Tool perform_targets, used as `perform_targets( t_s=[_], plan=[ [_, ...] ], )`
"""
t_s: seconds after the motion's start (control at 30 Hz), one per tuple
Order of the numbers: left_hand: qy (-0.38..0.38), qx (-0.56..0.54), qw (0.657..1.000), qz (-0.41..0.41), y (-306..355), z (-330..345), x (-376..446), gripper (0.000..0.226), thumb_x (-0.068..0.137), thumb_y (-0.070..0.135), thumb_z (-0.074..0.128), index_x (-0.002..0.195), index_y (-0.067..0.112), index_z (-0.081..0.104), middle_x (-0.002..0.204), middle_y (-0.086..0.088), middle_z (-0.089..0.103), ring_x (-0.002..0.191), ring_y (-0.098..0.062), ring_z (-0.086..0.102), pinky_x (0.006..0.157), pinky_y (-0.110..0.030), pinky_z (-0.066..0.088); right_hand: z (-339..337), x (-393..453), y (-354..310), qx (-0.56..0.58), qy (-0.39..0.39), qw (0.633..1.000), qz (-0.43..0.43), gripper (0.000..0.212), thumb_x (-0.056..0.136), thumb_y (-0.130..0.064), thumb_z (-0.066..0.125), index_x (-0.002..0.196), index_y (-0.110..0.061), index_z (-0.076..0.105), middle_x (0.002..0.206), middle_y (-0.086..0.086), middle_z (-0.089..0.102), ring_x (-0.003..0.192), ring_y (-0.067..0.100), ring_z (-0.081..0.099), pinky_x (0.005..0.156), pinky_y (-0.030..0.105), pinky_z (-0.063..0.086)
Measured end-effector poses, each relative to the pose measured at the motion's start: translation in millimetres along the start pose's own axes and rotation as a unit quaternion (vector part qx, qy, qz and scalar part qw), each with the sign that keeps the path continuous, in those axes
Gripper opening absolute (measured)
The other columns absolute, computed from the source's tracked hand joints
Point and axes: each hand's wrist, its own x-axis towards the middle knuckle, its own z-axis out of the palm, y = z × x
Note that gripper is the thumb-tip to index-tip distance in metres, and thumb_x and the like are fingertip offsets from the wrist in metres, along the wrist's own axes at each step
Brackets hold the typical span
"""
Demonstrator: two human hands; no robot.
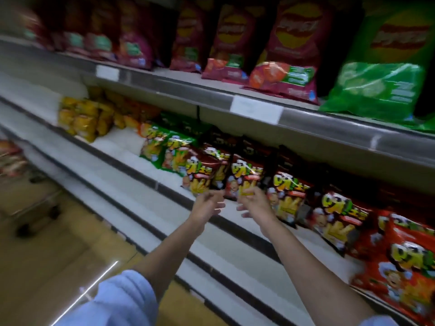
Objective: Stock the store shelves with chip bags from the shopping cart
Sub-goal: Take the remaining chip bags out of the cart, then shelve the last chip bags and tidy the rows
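My right hand (253,202) pinches a dark red chip bag (243,178) standing on the middle shelf (164,177) among matching bags; my left hand (207,204) hovers beside it, fingers loose, holding nothing.

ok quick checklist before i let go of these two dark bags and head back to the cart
1. Right hand on its dark red bag: fingers touch its lower edge; firm grip cannot tell.
2. Left hand at the neighbouring dark bag: fingertips at its bottom edge; contact cannot tell, blurred.
3. Both bags upright, facing out: ok.
4. Bags set back from the middle shelf lip: ok, both sit behind the edge.
5. Grouped by flavour: ok, dark bags continue to the right, green bags to the left.
6. Shopping cart within reach: cannot tell, only a blurred part shows at far left.
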Motion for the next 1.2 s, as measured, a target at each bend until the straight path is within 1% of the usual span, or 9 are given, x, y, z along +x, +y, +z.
perform_targets(
  t_s=[0.1,0.23,0.43,0.6,0.67,0.77,0.93,1.07,1.2],
  plan=[
    [0.073,-0.045,0.996,-0.009,1,-66,2,0.021,0.101,0.023,0.044,0.102,0.007,0.058,0.089,-0.009,0.065,0.077,-0.018,0.063,0.067,-0.024,0.051,62,6,-21,-0.007,-0.076,0.997,-0.018,0.017,0.095,-0.015,0.056,0.11,-0.011,0.048,0.099,0.009,0.06,0.071,0.014,0.061,0.056,0.023,0.048],
    [0.157,-0.068,0.985,-0.002,1,-168,5,0.034,0.102,0.031,0.038,0.105,0.005,0.06,0.094,-0.011,0.065,0.082,-0.022,0.064,0.07,-0.028,0.05,162,17,-50,-0.026,-0.156,0.986,-0.042,0.015,0.094,-0.012,0.056,0.107,-0.01,0.048,0.099,0.01,0.061,0.064,0.012,0.059,0.051,0.019,0.047],
    [0.265,-0.093,0.959,0.029,11,-337,6,0.032,0.102,0.032,0.039,0.104,0.006,0.058,0.09,-0.011,0.063,0.074,-0.018,0.061,0.065,-0.026,0.047,338,27,-94,-0.059,-0.252,0.964,-0.066,0.018,0.092,-0.01,0.055,0.108,-0.009,0.049,0.095,0.009,0.06,0.066,0.014,0.059,0.055,0.022,0.048],
    [0.35,-0.094,0.932,0.021,26,-489,5,0.027,0.104,0.028,0.037,0.1,0.008,0.054,0.079,-0.004,0.059,0.065,-0.013,0.055,0.059,-0.022,0.043,505,28,-132,-0.062,-0.307,0.947,-0.067,0.012,0.091,-0.012,0.057,0.097,-0.017,0.048,0.097,0.01,0.06,0.069,0.014,0.06,0.059,0.026,0.05],
    [0.373,-0.09,0.923,0.019,28,-529,5,0.027,0.103,0.028,0.038,0.101,0.007,0.054,0.081,-0.005,0.06,0.066,-0.013,0.056,0.06,-0.022,0.043,542,25,-141,-0.065,-0.321,0.943,-0.066,0.011,0.092,-0.012,0.056,0.1,-0.015,0.048,0.095,0.007,0.059,0.071,0.013,0.06,0.067,0.03,0.052],
    [0.402,-0.1,0.91,0.022,31,-593,10,0.027,0.103,0.027,0.039,0.106,0.005,0.054,0.082,-0.006,0.059,0.067,-0.014,0.056,0.062,-0.023,0.044,606,31,-150,-0.078,-0.344,0.934,-0.062,0.015,0.094,-0.014,0.056,0.107,-0.013,0.047,0.095,0.002,0.056,0.073,0.011,0.06,0.066,0.026,0.051],
    [0.423,-0.128,0.897,0.009,23,-671,36,0.023,0.101,0.028,0.044,0.102,0.007,0.055,0.083,-0.005,0.062,0.069,-0.013,0.058,0.064,-0.024,0.045,698,62,-160,-0.092,-0.365,0.925,-0.046,0.016,0.094,-0.018,0.058,0.107,-0.017,0.05,0.103,0.006,0.06,0.078,0.013,0.063,0.066,0.025,0.052],
    [0.439,-0.15,0.886,-0.007,21,-729,70,0.02,0.101,0.026,0.045,0.098,0.009,0.054,0.081,-0.005,0.06,0.067,-0.013,0.057,0.06,-0.022,0.044,777,93,-173,-0.09,-0.394,0.914,-0.04,0.018,0.095,-0.019,0.058,0.111,-0.015,0.05,0.104,0.005,0.061,0.083,0.014,0.064,0.074,0.029,0.054],
    [0.474,-0.14,0.869,-0.013,34,-801,114,0.02,0.101,0.026,0.046,0.089,0.013,0.053,0.078,-0.003,0.059,0.065,-0.013,0.056,0.06,-0.022,0.045,871,133,-192,-0.08,-0.421,0.902,-0.045,0.015,0.095,-0.018,0.057,0.107,-0.012,0.049,0.1,0.006,0.061,0.077,0.013,0.061,0.065,0.023,0.049]
  ],
)
